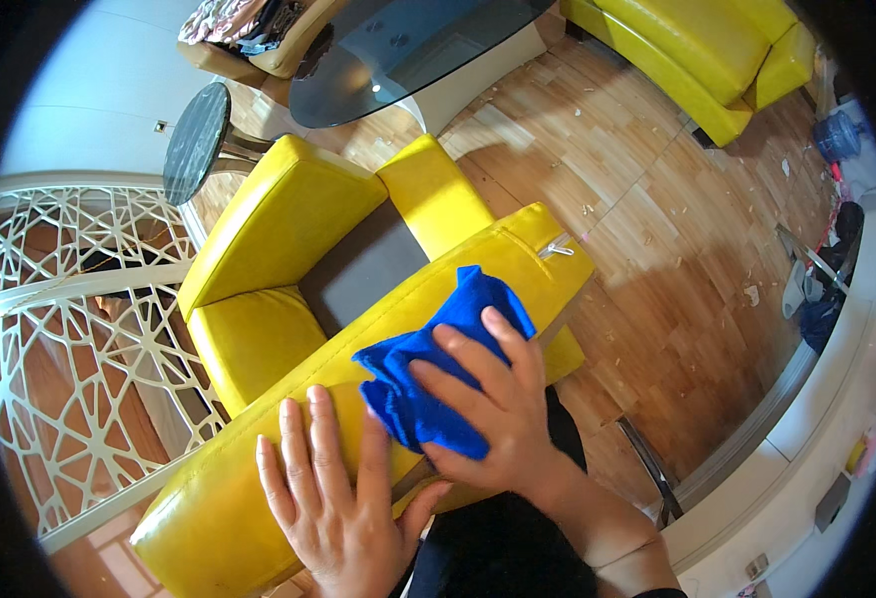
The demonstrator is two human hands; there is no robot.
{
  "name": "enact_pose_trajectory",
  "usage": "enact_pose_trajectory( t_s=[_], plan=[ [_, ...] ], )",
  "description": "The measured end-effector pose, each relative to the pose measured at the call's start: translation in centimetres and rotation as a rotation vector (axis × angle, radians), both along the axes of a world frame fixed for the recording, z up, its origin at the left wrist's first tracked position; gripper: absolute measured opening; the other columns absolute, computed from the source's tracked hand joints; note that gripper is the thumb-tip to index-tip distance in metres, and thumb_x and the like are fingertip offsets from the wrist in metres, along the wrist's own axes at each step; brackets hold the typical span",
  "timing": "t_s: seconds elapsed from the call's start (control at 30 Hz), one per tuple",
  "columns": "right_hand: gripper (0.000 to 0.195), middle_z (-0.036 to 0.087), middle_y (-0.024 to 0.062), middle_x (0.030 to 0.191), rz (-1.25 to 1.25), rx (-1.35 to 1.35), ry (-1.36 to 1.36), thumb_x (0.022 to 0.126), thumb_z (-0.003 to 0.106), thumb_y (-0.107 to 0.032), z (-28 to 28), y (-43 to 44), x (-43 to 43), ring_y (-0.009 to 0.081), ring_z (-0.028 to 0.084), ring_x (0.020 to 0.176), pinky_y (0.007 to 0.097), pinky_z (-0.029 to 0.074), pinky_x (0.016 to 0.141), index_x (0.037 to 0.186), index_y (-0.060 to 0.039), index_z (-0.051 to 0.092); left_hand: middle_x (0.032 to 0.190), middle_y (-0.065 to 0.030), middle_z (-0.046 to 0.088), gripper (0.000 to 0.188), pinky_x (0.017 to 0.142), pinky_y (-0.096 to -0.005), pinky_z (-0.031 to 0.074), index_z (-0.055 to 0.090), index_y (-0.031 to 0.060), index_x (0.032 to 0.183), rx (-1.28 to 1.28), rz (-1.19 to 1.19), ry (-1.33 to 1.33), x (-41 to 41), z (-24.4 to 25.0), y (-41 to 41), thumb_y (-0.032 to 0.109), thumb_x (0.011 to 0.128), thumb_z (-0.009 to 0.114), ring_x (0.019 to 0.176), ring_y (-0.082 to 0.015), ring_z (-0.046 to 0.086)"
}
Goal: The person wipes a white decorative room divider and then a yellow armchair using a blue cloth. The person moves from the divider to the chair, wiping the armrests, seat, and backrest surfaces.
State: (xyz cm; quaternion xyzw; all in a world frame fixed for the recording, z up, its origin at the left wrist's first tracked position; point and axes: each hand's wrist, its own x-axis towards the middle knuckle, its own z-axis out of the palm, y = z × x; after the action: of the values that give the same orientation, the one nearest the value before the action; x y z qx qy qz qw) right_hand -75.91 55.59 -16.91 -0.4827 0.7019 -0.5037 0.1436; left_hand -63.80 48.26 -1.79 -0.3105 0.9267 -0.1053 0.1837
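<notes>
A yellow leather-look seat cushion lies slantwise in front of me, partly over an armchair of the same yellow. My right hand presses a crumpled blue cloth against the cushion's upper face. My left hand rests flat on the cushion to the left of the cloth, fingers spread, thumb near its edge. A zipper with a pale pull shows at the cushion's far right end. Behind the cushion, the chair's dark grey seat base is exposed.
A white lattice screen stands at the left. Beyond the chair are a round side table and a dark glass table. Another yellow seat is at the upper right. Small scraps dot the wood-look floor. A metal bar stands right of me.
</notes>
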Motion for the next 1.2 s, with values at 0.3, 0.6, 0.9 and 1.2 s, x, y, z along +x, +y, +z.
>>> enact_pose_trajectory(
  t_s=[0.3,0.6,0.9,1.2],
  plan=[
    [0.053,0.054,0.0192,0.153,-0.314,0.059,-0.051,0.088,0.071,-0.028,-7.2,1.5,-6.2,0.0507,0.037,0.146,0.0612,0.026,0.123,0.137,-0.0074,0.068,0.162,-0.0327,0.038,0.094,0.125,-0.0671,0.02,0.054,-0.0056,0.143,0.058,0.024,0.039,-0.1,0.1,0.9,0.061,0.082,0.078,0.154,-0.0521,0.03],
    [0.057,0.057,0.0121,0.153,-0.129,0.062,-0.004,0.083,0.078,-0.035,-0.9,1.7,-1.1,0.0453,0.042,0.144,0.0564,0.033,0.119,0.136,-0.0153,0.072,0.16,-0.037,0.037,0.099,0.126,-0.064,0.018,0.05,-0.0135,0.145,0.271,0.079,0.257,-3.3,-0.6,0.0,0.065,0.088,0.072,0.154,-0.0533,0.028],
    [0.051,0.061,0.0098,0.149,0.101,-0.002,0.026,0.089,0.071,-0.038,-0.1,-3.1,-4.4,0.0411,0.046,0.144,0.0561,0.036,0.118,0.134,-0.0153,0.073,0.155,-0.0349,0.045,0.123,0.126,-0.0594,0.024,0.044,-0.0169,0.147,0.118,0.02,0.065,-3.0,-2.8,0.1,0.081,0.076,0.067,0.15,-0.0475,0.039],
    [0.05,0.07,0.017,0.128,-0.095,0.196,0.153,0.093,0.067,-0.047,-7.7,-4.0,-11.4,0.039,0.055,0.129,0.0541,0.039,0.116,0.117,-0.0046,0.076,0.156,-0.0329,0.045,0.105,0.124,-0.0596,0.028,0.047,-0.0107,0.151,0.122,-0.012,0.105,-3.1,-2.9,0.6,0.062,0.082,0.078,0.149,-0.0468,0.04]
  ],
)
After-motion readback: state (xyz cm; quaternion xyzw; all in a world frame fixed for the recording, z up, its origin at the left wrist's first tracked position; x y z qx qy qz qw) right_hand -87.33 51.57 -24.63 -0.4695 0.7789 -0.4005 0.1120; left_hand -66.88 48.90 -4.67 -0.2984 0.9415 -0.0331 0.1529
